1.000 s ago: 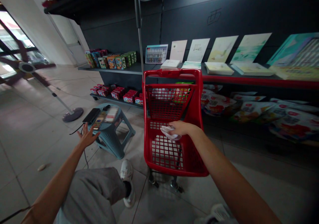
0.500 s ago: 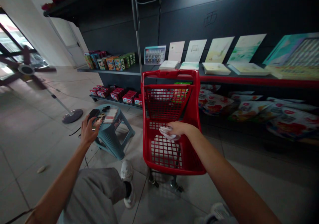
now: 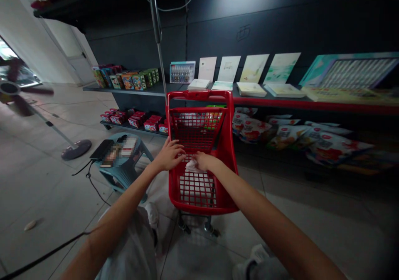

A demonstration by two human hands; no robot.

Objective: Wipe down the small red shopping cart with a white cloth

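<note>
A small red plastic shopping cart (image 3: pixel 227 147) with grid panels stands in front of me. My right hand (image 3: pixel 206 162) reaches inside it, fingers closed around a crumpled white cloth (image 3: pixel 192 166) against the grid. At the cart's left side is my left hand (image 3: pixel 169 155), holding nothing, its fingers apart and stretched over the rim. Whether those fingers press on the plastic, I cannot tell.
Left of the cart stands a grey-blue plastic stool (image 3: pixel 120 174) bearing a black device (image 3: pixel 102 150) with cables and blurred-out items. A floor fan (image 3: pixel 76 149) is farther left. Behind the cart, shelves (image 3: pixel 264 100) hold boxes, notebooks and snack bags. A metal pole (image 3: pixel 160 60) rises behind it.
My left hand has left the stool and moved right to the cart's left rim. My right hand still holds the cloth inside the cart. The view has shifted a little.
</note>
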